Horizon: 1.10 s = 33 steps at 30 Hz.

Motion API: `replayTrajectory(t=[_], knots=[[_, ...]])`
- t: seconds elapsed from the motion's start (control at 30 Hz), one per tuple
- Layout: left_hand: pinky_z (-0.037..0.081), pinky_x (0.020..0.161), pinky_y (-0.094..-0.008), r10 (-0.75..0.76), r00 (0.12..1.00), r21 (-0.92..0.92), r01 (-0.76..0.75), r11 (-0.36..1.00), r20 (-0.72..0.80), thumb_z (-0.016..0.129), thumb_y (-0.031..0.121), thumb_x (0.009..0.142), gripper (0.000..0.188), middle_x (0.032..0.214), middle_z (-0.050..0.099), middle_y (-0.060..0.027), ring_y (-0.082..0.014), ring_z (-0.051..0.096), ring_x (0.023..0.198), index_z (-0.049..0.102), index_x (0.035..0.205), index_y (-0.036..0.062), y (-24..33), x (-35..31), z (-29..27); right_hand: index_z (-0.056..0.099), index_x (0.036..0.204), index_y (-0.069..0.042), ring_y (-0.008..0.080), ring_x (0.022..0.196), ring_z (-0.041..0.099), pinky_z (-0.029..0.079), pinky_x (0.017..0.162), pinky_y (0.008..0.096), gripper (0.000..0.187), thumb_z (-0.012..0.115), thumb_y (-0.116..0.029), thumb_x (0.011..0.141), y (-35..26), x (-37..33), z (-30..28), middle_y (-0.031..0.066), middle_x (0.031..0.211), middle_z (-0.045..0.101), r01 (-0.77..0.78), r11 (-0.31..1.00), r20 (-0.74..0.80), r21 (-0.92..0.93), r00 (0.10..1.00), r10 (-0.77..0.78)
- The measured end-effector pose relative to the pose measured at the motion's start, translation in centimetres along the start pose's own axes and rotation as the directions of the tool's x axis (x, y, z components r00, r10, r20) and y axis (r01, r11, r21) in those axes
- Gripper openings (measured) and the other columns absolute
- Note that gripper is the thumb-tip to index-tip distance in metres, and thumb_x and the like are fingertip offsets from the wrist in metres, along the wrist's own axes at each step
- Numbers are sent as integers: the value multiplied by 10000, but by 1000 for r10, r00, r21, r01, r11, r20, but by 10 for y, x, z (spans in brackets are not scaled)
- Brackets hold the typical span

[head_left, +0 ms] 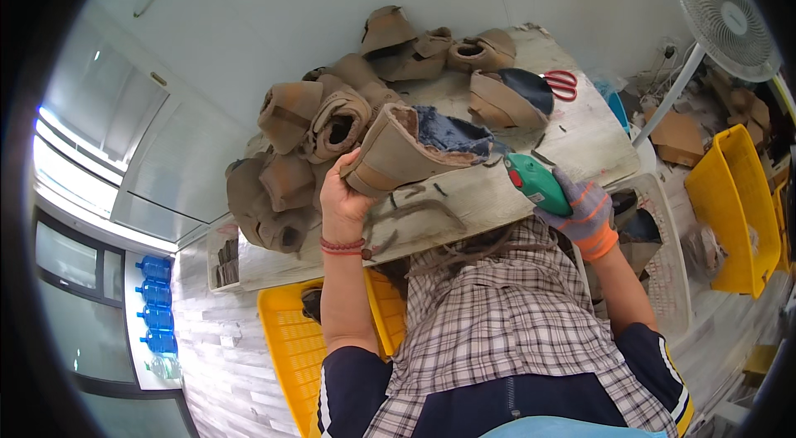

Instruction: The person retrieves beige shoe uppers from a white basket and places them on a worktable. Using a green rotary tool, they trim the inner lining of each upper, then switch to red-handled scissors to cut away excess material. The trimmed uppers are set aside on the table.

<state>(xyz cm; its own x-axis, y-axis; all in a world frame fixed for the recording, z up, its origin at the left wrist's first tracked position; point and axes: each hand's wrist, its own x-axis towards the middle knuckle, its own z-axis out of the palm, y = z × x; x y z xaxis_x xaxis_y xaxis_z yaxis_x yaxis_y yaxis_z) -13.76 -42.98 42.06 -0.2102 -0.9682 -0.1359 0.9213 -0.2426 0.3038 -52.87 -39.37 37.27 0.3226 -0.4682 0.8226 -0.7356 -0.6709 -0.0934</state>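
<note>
My bare left hand [342, 199] is closed on a tan boot upper [390, 158] with brown and dark blue fleecy lining, lifted over the worktable [593, 135]. A grey and orange glove covers my right hand [585, 216], which is wrapped round a green handheld electric cutter [539, 183] with a red button. The cutter's front end points at the open edge of the upper; whether they touch is hard to tell. Thin dark trimmed strips [427, 207] lie on the table below. Another upper with dark lining [506, 102] rests further back, beside red-handled scissors [561, 85].
Several tan uppers [290, 116] are heaped along the table's left and back. Yellow crates stand below me [286, 338] and at the right [734, 214]. A white basket [663, 272] holding uppers is near my right arm. A white fan [730, 17] stands at the back right.
</note>
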Motion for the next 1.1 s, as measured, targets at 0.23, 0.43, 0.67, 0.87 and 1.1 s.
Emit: replayTrajectory(t=[0.23,0.43,0.67,0.87,1.1], knots=[[431,973,-489,-4,996,-92,-5,996,-88,424,72,897,321,1208,552,-220,-346,543,1108,507,1176,-63,-16,15,-20,598,1157,-41,196,475,470,404,490,320,688,823,-357,588,20,-17,2,28,560,468,19,999,83,-38,996,-16],[422,985,-491,-57,997,-156,50,986,-42,422,79,906,336,1238,531,-221,-352,527,1131,490,1198,-71,-20,18,-25,611,1138,-51,199,468,470,398,478,327,676,825,-366,580,22,-20,0,23,550,476,9,999,123,-52,992,-3],[430,980,-483,-6,997,-78,0,997,-79,431,84,913,330,1236,533,-218,-348,529,1129,491,1197,-74,-26,25,-35,609,1128,-53,197,478,491,401,476,331,667,823,-364,579,13,-7,-5,20,556,508,27,999,141,29,990,-31],[438,963,-482,-53,998,-98,48,994,-46,437,92,916,321,1227,541,-208,-336,538,1116,496,1189,-67,-33,25,-28,601,1133,-49,212,473,504,399,454,329,679,826,-366,577,5,-4,1,27,569,525,51,991,85,120,994,-62],[422,991,-476,111,994,-1,-111,994,-1,463,74,910,329,1272,513,-182,-331,504,1161,482,1224,-23,-64,1,9,609,1128,-58,237,516,563,440,481,331,675,835,-380,580,-20,0,4,74,645,599,-79,979,131,189,990,55]])
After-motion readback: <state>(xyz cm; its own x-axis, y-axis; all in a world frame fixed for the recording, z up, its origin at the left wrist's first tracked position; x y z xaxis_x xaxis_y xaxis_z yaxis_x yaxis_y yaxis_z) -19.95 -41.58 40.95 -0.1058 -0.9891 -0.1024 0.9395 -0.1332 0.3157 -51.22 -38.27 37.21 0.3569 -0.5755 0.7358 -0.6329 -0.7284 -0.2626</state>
